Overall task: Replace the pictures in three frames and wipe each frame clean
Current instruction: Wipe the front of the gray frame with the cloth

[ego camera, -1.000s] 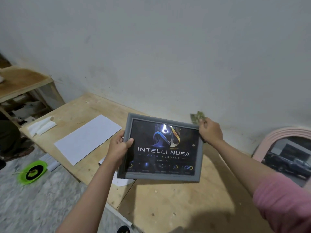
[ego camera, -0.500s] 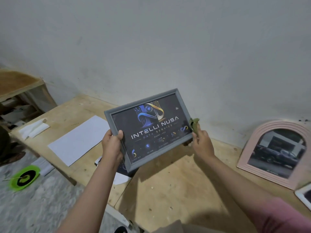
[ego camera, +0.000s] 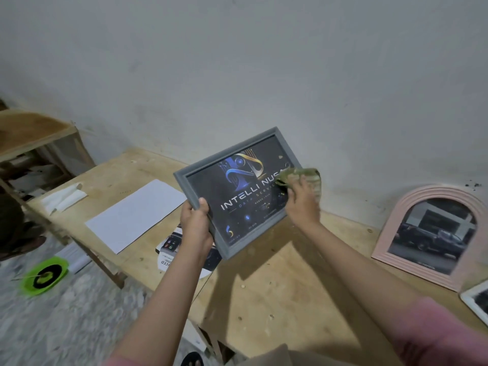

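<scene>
A grey picture frame (ego camera: 203,165) with a dark "INTELLI NUSA" print is held tilted above the wooden table (ego camera: 264,294). My left hand (ego camera: 196,223) grips its lower left edge, thumb on the front. My right hand (ego camera: 301,200) holds a green cloth (ego camera: 303,175) against the right part of the glass, covering the end of the lettering. A pink arched frame (ego camera: 390,228) with a car picture leans on the wall at the right. The corner of a white frame (ego camera: 472,302) shows at the right edge.
A white sheet (ego camera: 137,215) lies on the table's left part, folded white tissue (ego camera: 63,198) beyond it. A printed picture (ego camera: 171,249) lies under the held frame. A wooden shelf (ego camera: 34,133) stands left; a green disc (ego camera: 43,276) lies on the floor.
The frame tipped further, its right side rising. My right hand left the frame's right edge and brought the green cloth onto the glass. The left hand keeps its grip.
</scene>
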Demonstrator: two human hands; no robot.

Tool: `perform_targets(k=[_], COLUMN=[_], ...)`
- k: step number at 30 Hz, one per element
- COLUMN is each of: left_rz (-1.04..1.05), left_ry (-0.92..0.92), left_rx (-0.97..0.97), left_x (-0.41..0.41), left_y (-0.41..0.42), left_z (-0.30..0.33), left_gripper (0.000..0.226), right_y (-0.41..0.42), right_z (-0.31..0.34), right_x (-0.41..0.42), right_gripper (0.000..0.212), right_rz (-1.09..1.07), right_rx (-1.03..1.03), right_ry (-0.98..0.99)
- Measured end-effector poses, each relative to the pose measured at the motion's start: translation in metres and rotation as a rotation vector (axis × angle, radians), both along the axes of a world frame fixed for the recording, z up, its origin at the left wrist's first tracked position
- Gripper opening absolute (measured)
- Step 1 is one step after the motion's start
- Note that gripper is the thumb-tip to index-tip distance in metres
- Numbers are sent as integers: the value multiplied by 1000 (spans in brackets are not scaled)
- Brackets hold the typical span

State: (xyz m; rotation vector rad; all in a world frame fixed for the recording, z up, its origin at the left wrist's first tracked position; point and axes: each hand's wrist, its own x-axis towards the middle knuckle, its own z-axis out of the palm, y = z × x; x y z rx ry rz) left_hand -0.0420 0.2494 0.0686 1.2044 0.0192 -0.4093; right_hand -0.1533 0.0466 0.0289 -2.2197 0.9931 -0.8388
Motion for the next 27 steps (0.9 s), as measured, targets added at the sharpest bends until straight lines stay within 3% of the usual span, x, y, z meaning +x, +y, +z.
perform_targets(k=[3,9,12,16,18,23,25,27], left_rz=[21,45,69,59,46,-60,-110,-170], left_ry=[64,107,107,151,152,23,-57,-147], left_rx=[-59,-126,-105,-77,-77,-19,28,56], left_x=[-7,2,7,4,2,-8,-14,-19], left_y=[-9,-5,4,17,23,29,27,25], left_z=[8,14,7,-4,-5,-5,-3,0], left_gripper=[9,11,12,11,14,19,19,19], right_y=[51,146,149,127,108,85,88,92], right_z=[-11,-25,-34,-16,1,55,66,62], right_x=[10,-1,-14,-29,-27,9,33,53], right_gripper=[44,70,69,50,49,57,57,56], right_rz=[132,403,510,696,666,322,387,504], right_rx=[30,-79,-241,-441,-354,-179,-221,-258], right_ry=[-76,-77,-71,-29,-94,-380,-319,-100])
